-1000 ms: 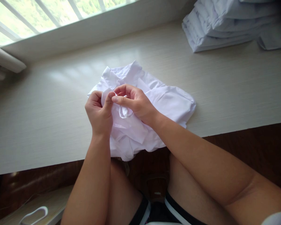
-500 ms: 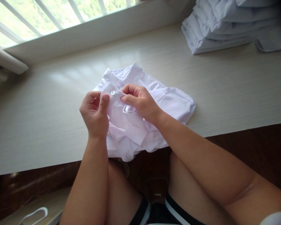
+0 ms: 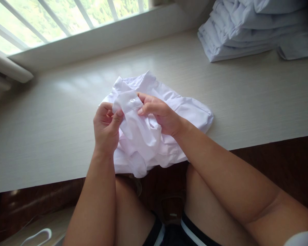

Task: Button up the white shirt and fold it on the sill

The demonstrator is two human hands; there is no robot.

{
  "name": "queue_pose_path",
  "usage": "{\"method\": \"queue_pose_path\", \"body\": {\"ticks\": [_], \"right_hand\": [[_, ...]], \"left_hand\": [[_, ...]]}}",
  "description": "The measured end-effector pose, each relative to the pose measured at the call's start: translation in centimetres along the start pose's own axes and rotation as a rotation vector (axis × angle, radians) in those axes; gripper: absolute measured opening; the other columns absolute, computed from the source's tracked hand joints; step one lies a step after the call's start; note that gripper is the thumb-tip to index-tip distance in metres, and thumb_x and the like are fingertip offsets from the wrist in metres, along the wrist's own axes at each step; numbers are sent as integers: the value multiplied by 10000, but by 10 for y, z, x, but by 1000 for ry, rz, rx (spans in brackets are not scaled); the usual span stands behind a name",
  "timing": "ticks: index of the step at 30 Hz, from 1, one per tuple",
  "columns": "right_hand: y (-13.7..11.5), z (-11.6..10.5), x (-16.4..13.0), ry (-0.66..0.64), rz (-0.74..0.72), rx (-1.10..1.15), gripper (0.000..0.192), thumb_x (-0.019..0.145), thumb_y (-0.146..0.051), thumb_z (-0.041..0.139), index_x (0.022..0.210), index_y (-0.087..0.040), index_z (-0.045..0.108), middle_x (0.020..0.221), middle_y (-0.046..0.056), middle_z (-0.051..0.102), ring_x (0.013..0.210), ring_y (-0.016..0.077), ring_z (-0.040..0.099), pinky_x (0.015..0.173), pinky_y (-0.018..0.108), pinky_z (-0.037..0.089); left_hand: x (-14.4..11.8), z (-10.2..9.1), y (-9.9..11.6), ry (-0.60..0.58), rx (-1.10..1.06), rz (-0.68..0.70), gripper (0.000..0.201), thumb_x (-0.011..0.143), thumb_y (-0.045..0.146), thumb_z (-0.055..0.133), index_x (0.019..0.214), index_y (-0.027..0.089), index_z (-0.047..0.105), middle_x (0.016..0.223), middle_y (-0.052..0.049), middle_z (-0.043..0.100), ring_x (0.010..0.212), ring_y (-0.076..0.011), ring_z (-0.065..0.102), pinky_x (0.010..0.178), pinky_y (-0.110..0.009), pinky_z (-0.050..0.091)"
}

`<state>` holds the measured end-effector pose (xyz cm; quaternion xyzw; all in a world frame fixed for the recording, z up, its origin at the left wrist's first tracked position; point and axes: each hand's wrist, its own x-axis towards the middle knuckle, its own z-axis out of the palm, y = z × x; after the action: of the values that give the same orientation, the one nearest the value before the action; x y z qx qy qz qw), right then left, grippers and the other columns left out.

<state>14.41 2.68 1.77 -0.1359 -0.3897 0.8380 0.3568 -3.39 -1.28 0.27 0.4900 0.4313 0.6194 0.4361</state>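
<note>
A white shirt (image 3: 192, 111) lies bunched on the table, its collar toward the window and its lower edge at the table's front. Raised above it is one of its cuffs (image 3: 127, 102), with a small button (image 3: 132, 100) facing up. My left hand (image 3: 106, 124) pinches the cuff's left end between thumb and fingers. At the cuff's right end, my right hand (image 3: 160, 112) grips the cloth, thumb on top; its other fingers are partly hidden behind the fabric. The sleeve hangs in loose folds below the cuff.
A stack of folded white garments (image 3: 236, 37) stands at the back right of the pale table (image 3: 48, 136). Behind is a barred window (image 3: 66, 20). A rolled pale object (image 3: 12, 68) sits at the left edge. Low at the left, a white hanger-like loop (image 3: 41, 234) shows.
Both hands have shifted slightly right with the cuff. The cuff is now turned flatter toward me, its button farther right, and more of the sleeve shows beneath it.
</note>
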Motion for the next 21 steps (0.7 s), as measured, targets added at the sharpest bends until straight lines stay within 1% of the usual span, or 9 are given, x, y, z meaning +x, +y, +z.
{"method": "queue_pose_path", "body": {"ticks": [1, 3, 6, 9, 12, 15, 17, 19, 21], "right_hand": [[1, 0, 0, -41, 20, -13, 367, 740, -307, 720, 1048, -186, 563, 836, -18, 634, 743, 125, 601, 668, 221, 507], [3, 0, 0, -83, 19, -45, 390, 745, -333, 761, 1062, -178, 593, 871, -9, 666, 790, 128, 623, 712, 218, 526], [7, -3, 1, -92, -17, -82, 382, 759, -343, 791, 1061, -174, 630, 906, -4, 694, 827, 120, 637, 734, 197, 528], [8, -4, 0, -100, -20, -88, 372, 756, -352, 813, 1030, -162, 648, 912, 4, 700, 823, 114, 642, 722, 188, 528], [5, 1, -3, -42, -63, -45, 403, 742, -376, 837, 1031, -174, 640, 894, -8, 687, 807, 110, 642, 731, 195, 539], [0, 7, -7, 25, -65, -22, 437, 739, -415, 843, 1047, -194, 626, 873, -11, 673, 793, 117, 642, 714, 202, 543], [-2, 10, -9, 31, -43, -2, 430, 758, -469, 818, 1031, -203, 618, 856, -7, 662, 781, 127, 637, 697, 215, 547], [-3, 11, -9, 13, -40, 63, 384, 820, -528, 746, 975, -209, 598, 817, -5, 638, 752, 132, 621, 690, 235, 552], [-3, 12, -8, 11, -63, 125, 340, 870, -519, 705, 910, -212, 564, 763, -19, 591, 698, 117, 583, 667, 231, 535]], "left_hand": [[0, 0, 0, -2, -31, 11, 292, 854, 388, 829, 795, 207, 607, 664, 50, 523, 581, -56, 496, 544, -176, 400], [-1, 0, 0, -29, -81, 0, 259, 870, 402, 811, 825, 214, 638, 670, 46, 547, 577, -56, 510, 541, -172, 419], [-3, 0, 0, -72, -89, -60, 244, 874, 429, 800, 866, 226, 665, 670, 46, 582, 556, -59, 518, 531, -173, 439], [-4, 2, 1, -52, -90, -94, 312, 845, 474, 817, 825, 213, 647, 653, 51, 566, 551, -56, 507, 526, -168, 440], [-4, 4, 4, -32, -101, -117, 410, 821, 548, 815, 769, 191, 618, 651, 43, 555, 553, -55, 499, 504, -174, 425], [-6, 3, 6, -60, -46, -164, 399, 855, 558, 779, 781, 193, 635, 675, 32, 574, 565, -67, 519, 498, -201, 424], [-7, 3, 6, -71, 3, -186, 357, 877, 530, 767, 799, 199, 656, 694, 26, 585, 585, -78, 530, 511, -220, 436], [-8, 3, 7, -52, 9, -186, 370, 884, 535, 757, 776, 198, 651, 683, 19, 571, 588, -85, 512, 513, -235, 441], [-7, 6, 10, -23, -24, -160, 396, 866, 532, 778, 729, 196, 621, 652, 21, 536, 586, -86, 489, 518, -240, 442]]}}
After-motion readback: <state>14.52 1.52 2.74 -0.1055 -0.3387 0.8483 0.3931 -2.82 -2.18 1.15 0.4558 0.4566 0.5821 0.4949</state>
